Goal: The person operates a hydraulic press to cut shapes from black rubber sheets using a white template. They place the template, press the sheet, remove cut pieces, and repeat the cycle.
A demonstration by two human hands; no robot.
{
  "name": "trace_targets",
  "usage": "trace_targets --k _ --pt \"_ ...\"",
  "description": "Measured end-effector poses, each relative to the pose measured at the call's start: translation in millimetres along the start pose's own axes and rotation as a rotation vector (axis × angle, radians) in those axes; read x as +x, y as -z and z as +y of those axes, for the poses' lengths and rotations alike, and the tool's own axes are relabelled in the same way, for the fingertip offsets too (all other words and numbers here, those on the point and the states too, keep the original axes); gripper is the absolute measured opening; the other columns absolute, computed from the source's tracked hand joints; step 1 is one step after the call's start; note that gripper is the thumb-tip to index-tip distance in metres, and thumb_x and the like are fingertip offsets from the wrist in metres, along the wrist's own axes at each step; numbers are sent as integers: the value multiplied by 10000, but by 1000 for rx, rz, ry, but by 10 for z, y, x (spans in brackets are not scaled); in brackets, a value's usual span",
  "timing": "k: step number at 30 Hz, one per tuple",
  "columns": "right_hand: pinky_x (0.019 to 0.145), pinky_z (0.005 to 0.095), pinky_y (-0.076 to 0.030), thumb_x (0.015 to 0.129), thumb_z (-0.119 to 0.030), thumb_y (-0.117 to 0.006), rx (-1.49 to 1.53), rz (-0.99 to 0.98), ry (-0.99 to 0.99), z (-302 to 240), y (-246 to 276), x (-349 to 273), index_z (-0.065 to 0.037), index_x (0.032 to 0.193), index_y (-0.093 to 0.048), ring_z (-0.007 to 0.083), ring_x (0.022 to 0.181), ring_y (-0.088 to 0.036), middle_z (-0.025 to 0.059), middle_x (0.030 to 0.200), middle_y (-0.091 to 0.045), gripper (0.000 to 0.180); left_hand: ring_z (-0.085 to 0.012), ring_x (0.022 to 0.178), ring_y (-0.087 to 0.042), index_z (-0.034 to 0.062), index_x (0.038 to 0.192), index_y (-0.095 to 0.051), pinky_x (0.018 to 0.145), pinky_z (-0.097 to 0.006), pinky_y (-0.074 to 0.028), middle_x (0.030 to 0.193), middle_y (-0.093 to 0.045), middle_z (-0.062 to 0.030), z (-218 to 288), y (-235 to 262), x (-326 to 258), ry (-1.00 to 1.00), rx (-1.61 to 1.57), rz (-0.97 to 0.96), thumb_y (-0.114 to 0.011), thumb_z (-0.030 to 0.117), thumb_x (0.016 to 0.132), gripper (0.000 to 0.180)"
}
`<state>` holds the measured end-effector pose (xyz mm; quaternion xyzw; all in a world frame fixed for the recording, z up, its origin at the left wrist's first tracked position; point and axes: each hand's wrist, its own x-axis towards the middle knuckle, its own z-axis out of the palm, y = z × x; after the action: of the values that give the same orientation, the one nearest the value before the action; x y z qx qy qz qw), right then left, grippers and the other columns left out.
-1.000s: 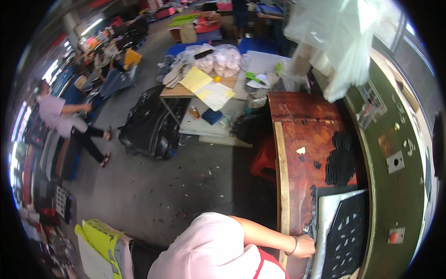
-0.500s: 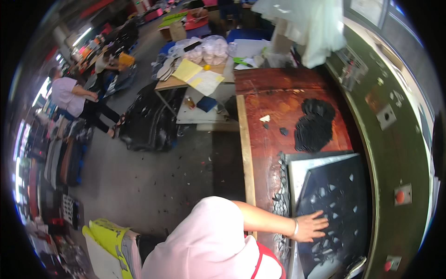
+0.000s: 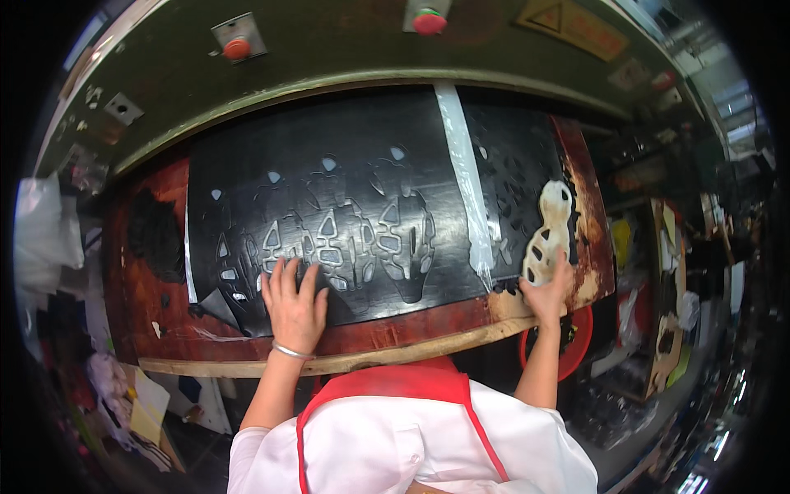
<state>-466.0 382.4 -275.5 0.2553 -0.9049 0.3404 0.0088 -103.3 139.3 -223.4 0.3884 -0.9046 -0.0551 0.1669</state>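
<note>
Item 1: off-white sole-shaped plate (image 3: pixel 558 218), w/ cut-outs; lying R side of desk (image 3: pixel 140 321), on perforated blk sheet (image 3: pixel 514 136).
Item 2: large blk sheet (image 3: pixel 346 123), w/ sole-shaped cut lines & openings; ctr of desk, L of item 1. Translucent plastic strip (image 3: pixel 462 156) runs btwn the two sheets, front to back.
R hand (image 3: pixel 550 292): grip closed about near end of plate, thumb at L edge, fingers along R edge.
L hand (image 3: pixel 295 305): grip spread, fingers slightly apart, resting on near part of item 2; nothing pinched; covers some cut lines.
Desk: reddish-brown, worn; pale wood strip (image 3: pixel 428 348) along near edge, crossed by both forearms. Pile of blk pcs (image 3: pixel 155 235) at L end.
Below desk, R: red tub (image 3: pixel 586 342), partly hidden by R forearm.
Far side: green machine panel (image 3: pixel 329 49) walls off the back; red push-button (image 3: pixel 237 49) on it, yellow sign plate (image 3: pixel 570 29) toward R.
Far L: hanging translucent plastic (image 3: pixel 49 230).
</note>
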Motion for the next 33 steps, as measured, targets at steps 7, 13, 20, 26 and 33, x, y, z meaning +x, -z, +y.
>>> trace_targets --k 7,13,20,26,33 --pt "1060 488 -315 708 -132 -769 6 192 199 -555 -106 -263 -17 1234 -542 426 1278 -354 261 1395 -322 585 -271 1039 -531 75 1199 -582 954 -425 -395 1137 -544 -109 771 -384 431 -678 -261 -165 -753 177 652 583" --pt "949 424 -451 726 -36 -703 390 -9 514 -1277 -420 -628 49 982 -625 372 1100 -548 214 1206 -542 280 -310 805 -619 33 956 -679 734 -398 -501 825 -657 -132 737 -699 646 -299 -654 -199 -611 167 861 177" --pt "1085 487 -304 757 -319 -735 104 -346 767 -1493 -816 -918 35 1345 -446 400 1347 -334 240 1430 -382 745 -116 580 -613 36 887 -703 502 -249 -469 673 -649 -47 756 -586 1248 317 -1029 -562 -515 262 966 304" --pt "1108 464 -271 791 -367 -692 -18 -384 864 -1338 -850 -929 -25 1372 -444 351 1365 -325 157 1462 -379 718 -65 491 -485 19 946 -643 421 -181 -336 673 -601 -24 -206 671 2766 152 -1204 575 -451 315 1009 358" --pt "1134 449 -208 713 -366 -757 52 -430 902 -1308 -803 -876 -76 1420 -376 357 1370 -302 160 1416 -418 854 -79 530 -528 42 972 -617 459 -212 -425 685 -580 -14 -671 2291 3061 57 -1132 633 -548 268 976 237"
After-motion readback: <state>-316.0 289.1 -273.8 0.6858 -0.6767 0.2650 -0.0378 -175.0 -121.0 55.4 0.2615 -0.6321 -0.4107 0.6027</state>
